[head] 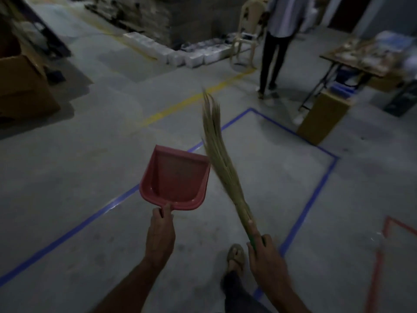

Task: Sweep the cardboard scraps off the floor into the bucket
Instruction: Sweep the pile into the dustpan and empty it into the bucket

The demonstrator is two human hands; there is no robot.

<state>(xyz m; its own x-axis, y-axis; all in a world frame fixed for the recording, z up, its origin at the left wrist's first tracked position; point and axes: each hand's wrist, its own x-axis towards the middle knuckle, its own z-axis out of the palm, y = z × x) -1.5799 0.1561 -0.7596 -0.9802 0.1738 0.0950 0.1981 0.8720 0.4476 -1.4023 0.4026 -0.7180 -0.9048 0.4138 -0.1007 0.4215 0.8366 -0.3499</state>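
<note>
Your left hand (160, 233) is clamped on the empty red dustpan (174, 178), your right hand (262, 249) on the broom (222, 163), both held off the floor (79, 177). No scraps or bucket in view; find them, then set the pan lip flat and sweep low.

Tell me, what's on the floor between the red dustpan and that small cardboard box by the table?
Head view: only broom bristles and blue tape between dustpan and box.

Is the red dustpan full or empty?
Empty. The dustpan in the left hand shows only its bare red inside, no scraps.
</note>
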